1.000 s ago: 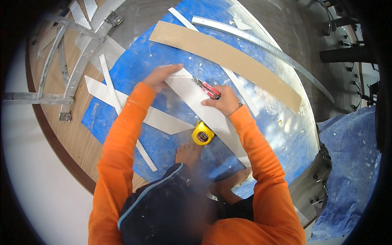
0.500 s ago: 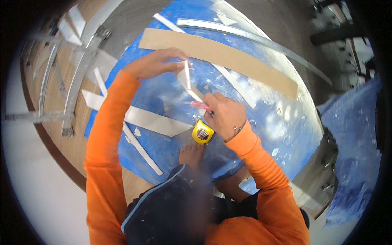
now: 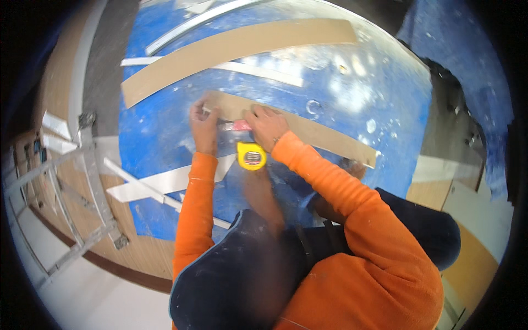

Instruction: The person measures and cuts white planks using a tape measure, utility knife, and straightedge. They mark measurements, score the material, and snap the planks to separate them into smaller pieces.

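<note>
My right hand [image 3: 268, 126] is closed round a red utility knife [image 3: 240, 126], resting by the near edge of a tan board strip [image 3: 319, 132]. Its front end points left towards my left hand [image 3: 204, 125]. The fingers of that hand are curled together at the strip's left end; what they pinch is blurred and partly hidden. Just below the knife lies a yellow tape measure [image 3: 252, 156]. One foot [image 3: 352, 166] is at the right end of the strip.
A long tan board [image 3: 236, 47] lies farther off on the blue sheet [image 3: 379, 104], across a white strip [image 3: 264, 72]. A metal channel [image 3: 198, 26] lies beyond it. Pale offcuts [image 3: 165, 184] are at the left, near a metal ladder-like frame [image 3: 96, 170].
My view has turned. My left hand no longer holds up the folded white-edged piece and has come down beside the knife. Both hands are now close together at the tan strip.
</note>
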`<state>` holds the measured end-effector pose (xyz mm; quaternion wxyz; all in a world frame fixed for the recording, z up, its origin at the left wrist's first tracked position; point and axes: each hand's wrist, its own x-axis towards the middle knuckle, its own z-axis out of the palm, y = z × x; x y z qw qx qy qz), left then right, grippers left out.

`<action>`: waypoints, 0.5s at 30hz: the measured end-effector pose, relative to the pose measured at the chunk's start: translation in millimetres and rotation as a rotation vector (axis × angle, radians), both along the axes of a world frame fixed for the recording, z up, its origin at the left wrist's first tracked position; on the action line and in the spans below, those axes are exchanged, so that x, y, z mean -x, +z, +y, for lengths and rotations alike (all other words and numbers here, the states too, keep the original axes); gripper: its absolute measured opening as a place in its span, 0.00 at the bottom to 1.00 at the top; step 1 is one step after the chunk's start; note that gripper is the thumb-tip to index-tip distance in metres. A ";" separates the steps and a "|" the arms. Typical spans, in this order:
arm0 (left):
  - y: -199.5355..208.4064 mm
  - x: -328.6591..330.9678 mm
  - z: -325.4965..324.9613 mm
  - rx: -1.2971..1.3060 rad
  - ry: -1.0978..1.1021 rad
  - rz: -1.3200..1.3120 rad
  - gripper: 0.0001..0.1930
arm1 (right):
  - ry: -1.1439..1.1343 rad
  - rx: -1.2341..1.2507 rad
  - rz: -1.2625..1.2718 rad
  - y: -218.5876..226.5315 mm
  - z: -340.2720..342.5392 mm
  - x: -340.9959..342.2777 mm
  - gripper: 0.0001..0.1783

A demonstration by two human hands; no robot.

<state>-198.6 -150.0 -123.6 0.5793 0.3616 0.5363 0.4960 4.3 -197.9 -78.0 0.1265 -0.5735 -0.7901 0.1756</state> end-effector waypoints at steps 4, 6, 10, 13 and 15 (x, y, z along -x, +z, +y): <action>9.9 -18.2 -2.8 0.076 0.013 0.220 0.30 | 0.084 0.349 0.187 1.2 20.2 -20.1 0.16; -3.4 -21.9 -13.0 -0.081 0.005 0.482 0.31 | -0.114 0.505 0.397 1.7 25.9 -23.0 0.16; 15.9 -30.5 -25.8 -0.167 -0.012 0.703 0.29 | -0.266 0.533 0.647 -16.4 34.4 -12.6 0.16; 17.4 -25.9 -32.6 0.009 0.124 0.531 0.32 | -0.231 0.499 0.669 -17.5 31.6 6.3 0.19; 19.9 -26.9 -36.8 0.090 0.175 0.305 0.30 | -0.232 0.445 0.596 -12.2 28.1 18.4 0.21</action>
